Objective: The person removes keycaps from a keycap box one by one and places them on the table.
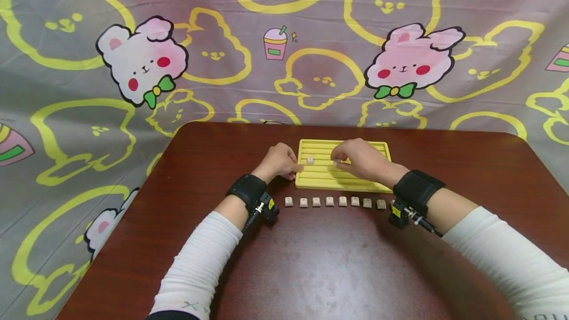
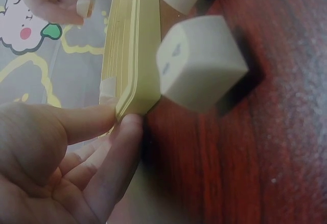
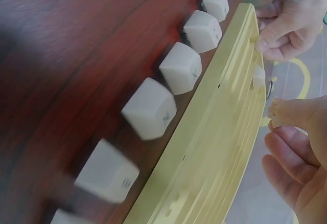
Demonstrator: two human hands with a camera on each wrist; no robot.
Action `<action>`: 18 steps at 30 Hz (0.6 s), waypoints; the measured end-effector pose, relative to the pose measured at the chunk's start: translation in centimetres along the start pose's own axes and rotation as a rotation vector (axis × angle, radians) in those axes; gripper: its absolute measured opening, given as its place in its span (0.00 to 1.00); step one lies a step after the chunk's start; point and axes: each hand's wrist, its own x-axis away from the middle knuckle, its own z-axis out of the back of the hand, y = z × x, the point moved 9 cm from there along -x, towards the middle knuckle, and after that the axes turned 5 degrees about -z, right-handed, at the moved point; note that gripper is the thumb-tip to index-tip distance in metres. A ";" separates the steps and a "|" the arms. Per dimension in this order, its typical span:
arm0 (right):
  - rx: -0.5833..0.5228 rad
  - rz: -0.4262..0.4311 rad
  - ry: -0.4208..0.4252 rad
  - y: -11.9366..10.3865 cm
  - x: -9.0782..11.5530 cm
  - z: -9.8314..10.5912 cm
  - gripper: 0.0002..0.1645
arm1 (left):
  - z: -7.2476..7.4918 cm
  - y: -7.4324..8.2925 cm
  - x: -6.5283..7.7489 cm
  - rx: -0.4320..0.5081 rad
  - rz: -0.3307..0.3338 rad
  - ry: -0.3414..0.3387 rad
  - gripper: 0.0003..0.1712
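A yellow ridged tray (image 1: 342, 188) lies on the table. My left hand (image 1: 280, 161) pinches its left edge, thumb on the rim and a finger against the side, as the left wrist view shows close up. Over the tray's middle, my right hand (image 1: 362, 159) holds a small white keycap (image 3: 274, 119) between thumb and fingertip, apart from the ridges in the right wrist view. Another keycap (image 1: 310, 160) sits in the tray near its left end. In front of the tray runs a row of several keycaps (image 1: 329, 201), some with dark marks on top.
The dark reddish-brown table (image 1: 311, 270) extends to both sides and toward me. Behind it hangs a grey cloth (image 1: 249, 102) printed with cartoon rabbits and yellow outlines. The right wrist strap (image 1: 418, 194) hangs over the right end of the keycap row.
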 end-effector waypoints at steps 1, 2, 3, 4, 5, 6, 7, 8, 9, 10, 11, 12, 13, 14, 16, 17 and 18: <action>0.005 0.010 0.005 0.0 0.3 0.1 0.10 | -0.1 0.0 0.0 0.002 0.003 -0.001 0.10; 0.011 0.018 0.009 0.0 0.5 0.2 0.10 | -0.1 0.0 -0.1 0.006 0.005 0.000 0.10; 0.014 0.021 0.011 0.0 0.8 0.3 0.10 | -0.2 0.0 -0.1 0.008 0.008 0.002 0.10; 0.018 0.023 0.014 0.0 0.9 0.4 0.10 | -0.1 0.0 -0.1 0.007 0.011 0.004 0.10; 0.021 0.020 0.014 0.0 1.1 0.5 0.10 | -0.1 0.0 -0.1 0.005 0.012 0.006 0.10; 0.024 0.018 0.013 0.0 1.3 0.5 0.10 | -0.1 0.0 -0.1 0.003 0.011 0.005 0.10; 0.029 0.012 0.011 0.0 1.4 0.5 0.11 | -0.1 0.0 -0.1 0.003 0.010 0.003 0.10; 0.035 0.014 0.010 0.0 1.6 0.5 0.11 | -0.1 0.0 -0.1 0.000 0.007 0.001 0.10; 0.039 0.014 0.009 0.0 1.8 0.6 0.11 | -0.2 0.0 -0.1 -0.002 0.005 0.000 0.10; 0.041 0.016 0.009 0.0 1.9 0.6 0.11 | -0.2 0.0 -0.1 -0.003 0.003 -0.001 0.10; 0.042 0.018 0.010 0.0 2.1 0.6 0.11 | -0.2 0.0 -0.1 -0.003 0.002 -0.002 0.10; 0.041 0.021 0.011 0.0 2.3 0.7 0.11 | -0.2 0.0 -0.1 -0.001 0.002 -0.001 0.10; 0.041 0.026 0.012 0.0 2.4 0.7 0.11 | -0.2 0.0 -0.1 0.000 0.001 0.000 0.10; 0.039 0.030 0.012 -0.1 2.6 0.8 0.11 | -0.2 0.0 -0.1 0.001 0.001 0.001 0.10; 0.033 0.026 0.009 -0.1 2.9 0.8 0.11 | -0.2 -0.1 -0.1 0.004 0.004 0.002 0.10; 0.034 0.025 0.007 -0.1 3.1 0.8 0.11 | -0.2 -0.1 -0.1 0.004 0.007 0.002 0.10; 0.036 0.024 0.004 -0.1 3.2 0.7 0.11 | -0.2 -0.1 -0.2 0.006 0.008 0.002 0.11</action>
